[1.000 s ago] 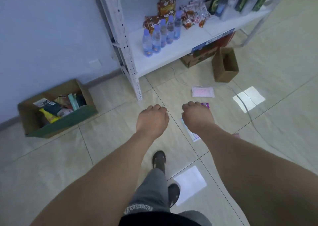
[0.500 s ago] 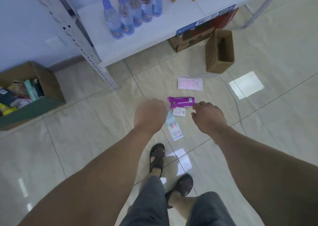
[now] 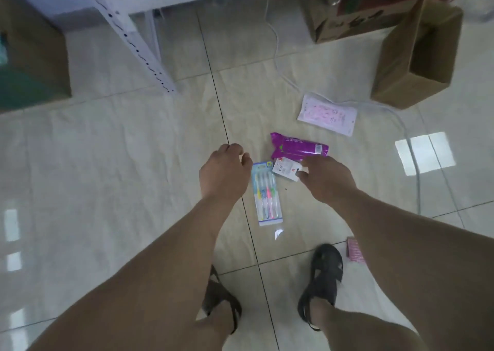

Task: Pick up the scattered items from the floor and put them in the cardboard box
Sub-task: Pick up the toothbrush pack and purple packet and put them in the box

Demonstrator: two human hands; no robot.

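Several items lie on the tiled floor: a toothbrush pack (image 3: 267,199), a small white packet (image 3: 284,171), a purple packet (image 3: 298,147) and a pink-white flat packet (image 3: 327,115). A pink item (image 3: 355,250) lies by my right foot. My left hand (image 3: 224,175) hovers just left of the toothbrush pack, fingers loosely curled, holding nothing. My right hand (image 3: 327,182) reaches down with its fingertips at the white packet's right edge. The cardboard box (image 3: 34,48) with a green side shows partly at the far left; its inside is hidden.
A white shelf leg (image 3: 139,43) stands between the box and the items. A small open cardboard box (image 3: 395,56) lies on its side at the right, with another carton (image 3: 344,24) under the shelf. A white cable (image 3: 278,56) runs across the floor.
I have bent lower and the view has closed in on the floor items. Both hands dropped toward them; the right hand now reaches the small white packet.
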